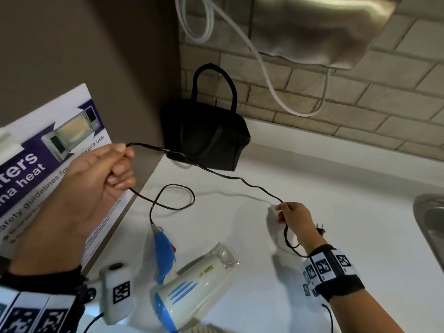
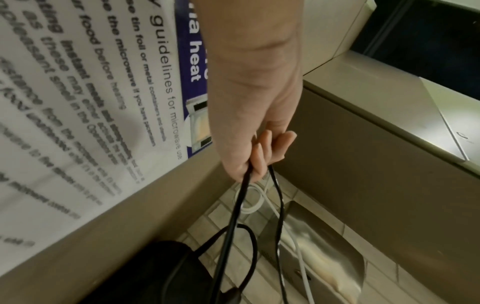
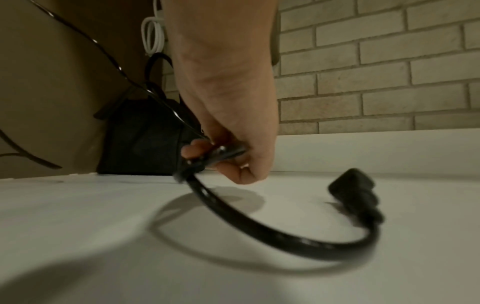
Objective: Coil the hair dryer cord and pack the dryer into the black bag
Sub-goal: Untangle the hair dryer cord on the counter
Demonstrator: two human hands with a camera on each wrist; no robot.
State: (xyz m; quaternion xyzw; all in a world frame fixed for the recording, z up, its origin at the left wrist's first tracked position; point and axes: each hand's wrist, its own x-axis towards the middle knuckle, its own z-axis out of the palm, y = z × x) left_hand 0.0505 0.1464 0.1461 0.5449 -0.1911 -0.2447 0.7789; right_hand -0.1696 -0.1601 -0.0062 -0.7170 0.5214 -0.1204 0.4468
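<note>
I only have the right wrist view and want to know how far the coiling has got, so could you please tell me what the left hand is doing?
Observer: The left hand is raised over the counter's left edge, fingers curled round the black cord, which leaves its grip as two strands.
Operator: Thanks. Where is the dryer itself?
Observer: The hair dryer lies on its side on the white counter, near the person, with one loose loop of cord above its handle.
Operator: And is my plug free?
Observer: Yes, the plug rests on the counter behind the right hand, which pinches the cord. The black bag stands in the back corner.
</note>
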